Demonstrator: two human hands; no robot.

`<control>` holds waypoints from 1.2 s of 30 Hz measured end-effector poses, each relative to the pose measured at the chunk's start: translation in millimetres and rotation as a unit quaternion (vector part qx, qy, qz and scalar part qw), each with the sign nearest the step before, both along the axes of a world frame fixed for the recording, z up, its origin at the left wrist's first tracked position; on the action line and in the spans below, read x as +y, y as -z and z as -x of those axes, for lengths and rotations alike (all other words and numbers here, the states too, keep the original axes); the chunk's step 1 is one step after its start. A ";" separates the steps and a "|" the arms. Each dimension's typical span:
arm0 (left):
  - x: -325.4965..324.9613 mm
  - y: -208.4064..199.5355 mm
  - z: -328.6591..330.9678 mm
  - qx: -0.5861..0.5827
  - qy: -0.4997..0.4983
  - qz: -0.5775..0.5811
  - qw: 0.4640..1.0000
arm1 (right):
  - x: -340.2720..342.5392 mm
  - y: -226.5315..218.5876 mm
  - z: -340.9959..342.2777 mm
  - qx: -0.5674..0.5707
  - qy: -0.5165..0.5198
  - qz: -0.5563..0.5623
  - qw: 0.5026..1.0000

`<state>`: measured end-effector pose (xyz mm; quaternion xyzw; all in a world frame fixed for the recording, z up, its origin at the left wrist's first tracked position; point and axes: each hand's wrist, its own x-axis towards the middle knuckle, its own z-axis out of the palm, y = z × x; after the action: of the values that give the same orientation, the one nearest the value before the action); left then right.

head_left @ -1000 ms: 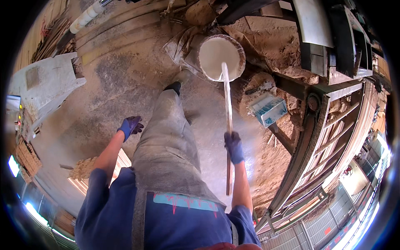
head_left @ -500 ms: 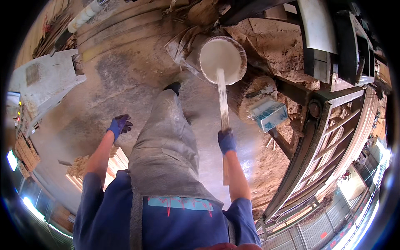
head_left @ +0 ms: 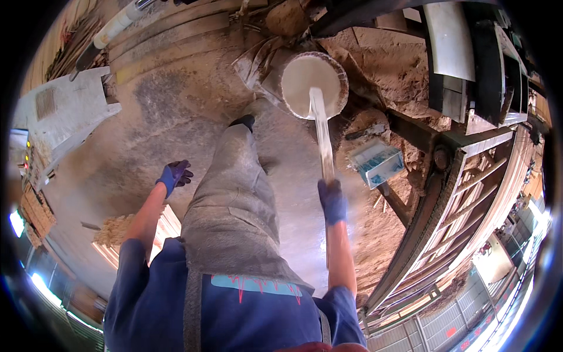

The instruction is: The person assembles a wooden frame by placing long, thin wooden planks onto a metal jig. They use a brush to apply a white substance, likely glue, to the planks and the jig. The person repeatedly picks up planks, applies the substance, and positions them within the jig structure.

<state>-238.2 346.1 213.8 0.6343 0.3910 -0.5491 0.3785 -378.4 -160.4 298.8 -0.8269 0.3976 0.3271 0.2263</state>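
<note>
Seen from above, a person stands on a dusty concrete floor [head_left: 146, 117]. The right hand [head_left: 332, 200], in a blue glove, has its fingers clenched around a long pale wooden stick [head_left: 321, 141], whose far end sits in a round bucket of white liquid [head_left: 311, 82] ahead. The left hand [head_left: 174, 175], also blue-gloved, hangs free at the side, its fingers loosely curled around nothing.
</note>
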 end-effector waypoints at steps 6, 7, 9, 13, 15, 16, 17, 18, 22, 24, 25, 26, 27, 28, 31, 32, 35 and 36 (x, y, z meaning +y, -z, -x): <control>13.9 -24.7 -31.0 -0.037 -0.019 -0.026 0.999 | -3.4 128.0 -51.9 -0.058 -0.009 0.010 0.998; 17.8 -25.1 -34.5 -0.039 -0.019 -0.027 0.999 | 0.0 136.8 -50.0 -0.049 -0.011 0.016 0.999; 24.9 -26.4 -32.9 -0.037 -0.027 -0.028 0.999 | 3.8 144.7 -18.6 -0.028 0.001 -0.009 1.000; 28.2 -8.8 -11.8 -0.017 -0.015 -0.025 0.999 | 9.3 90.2 64.9 0.011 0.013 -0.003 1.000; 19.0 -5.0 -3.1 -0.010 0.005 -0.025 1.000 | 12.7 46.9 98.2 0.025 0.043 -0.009 0.999; 18.7 1.9 1.5 -0.009 0.007 -0.018 1.000 | 14.1 17.0 97.7 0.053 0.059 -0.015 0.997; 12.6 -3.0 -9.5 -0.016 0.023 -0.022 0.999 | 17.9 10.3 106.6 0.039 0.076 -0.023 0.996; 7.2 -2.2 -7.8 -0.008 0.021 -0.019 1.000 | 15.8 -1.5 108.1 0.041 0.077 -0.023 0.996; -9.3 -5.6 -15.7 0.002 0.030 -0.017 0.999 | -1.0 10.5 50.9 0.036 0.106 -0.056 0.992; -11.2 -9.2 -26.0 0.005 0.037 -0.023 0.999 | -8.6 50.6 4.3 0.023 0.093 -0.052 0.994; -11.7 -11.5 -33.4 0.005 0.042 -0.027 0.999 | -10.3 76.0 -19.2 0.006 0.073 -0.040 0.996; -12.2 -17.5 -41.3 -0.008 0.048 -0.028 0.998 | -10.6 96.5 -39.3 -0.056 0.042 -0.008 0.997; -12.1 -25.8 -50.3 -0.021 0.056 -0.029 0.998 | -9.7 114.5 -53.0 -0.116 0.014 0.024 0.993; -12.4 -29.9 -56.9 -0.034 0.066 -0.029 0.997 | -10.8 140.7 -58.2 -0.100 0.003 0.025 0.995; 1.9 -27.5 -71.6 -0.047 0.046 -0.037 0.997 | -7.9 182.3 -47.6 -0.045 -0.030 0.014 0.998; 11.8 -19.6 -72.8 -0.029 0.045 -0.039 0.998 | -4.7 175.7 -37.9 -0.026 -0.041 0.000 0.999; 8.7 -8.7 -71.6 0.003 0.034 -0.043 0.998 | 4.8 136.7 24.9 0.008 -0.076 -0.010 0.997; 5.0 -6.0 -66.2 0.004 0.035 -0.036 0.999 | 7.3 115.5 47.1 0.027 -0.062 -0.025 0.997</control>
<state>-172.1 351.1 219.9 0.6585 0.3894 -0.5502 0.3348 -425.5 -153.1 183.3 -0.8352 0.3428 0.3722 0.2152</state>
